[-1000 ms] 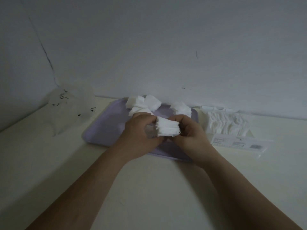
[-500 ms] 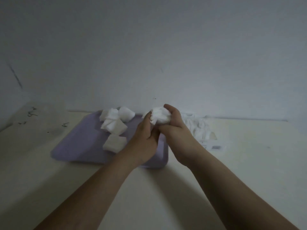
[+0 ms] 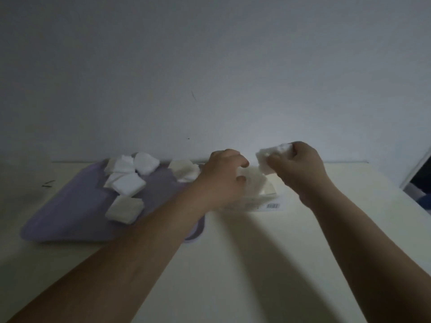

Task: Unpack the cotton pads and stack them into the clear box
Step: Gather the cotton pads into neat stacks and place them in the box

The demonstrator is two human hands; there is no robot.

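Note:
My right hand (image 3: 300, 164) grips a small bundle of white cotton pads (image 3: 271, 157), held in the air above the far right end of the pad pack (image 3: 258, 187). The pack lies on the table right of the tray, its barcode label (image 3: 272, 205) facing me. My left hand (image 3: 221, 176) hovers over the pack with fingers loosely curled and nothing visibly in it; whether it touches the pack is unclear. Several piles of cotton pads (image 3: 127, 184) lie on the purple tray (image 3: 70, 220). The clear box is out of view.
The cream table (image 3: 245, 264) runs up to a plain wall. At the far right stands a white edge (image 3: 417, 166) with a dark gap behind it. Small dark marks (image 3: 47, 183) lie left of the tray.
Both hands moved right, off the tray and over the pack. My left hand let go of the bundle, which my right hand now holds alone. The view swung right.

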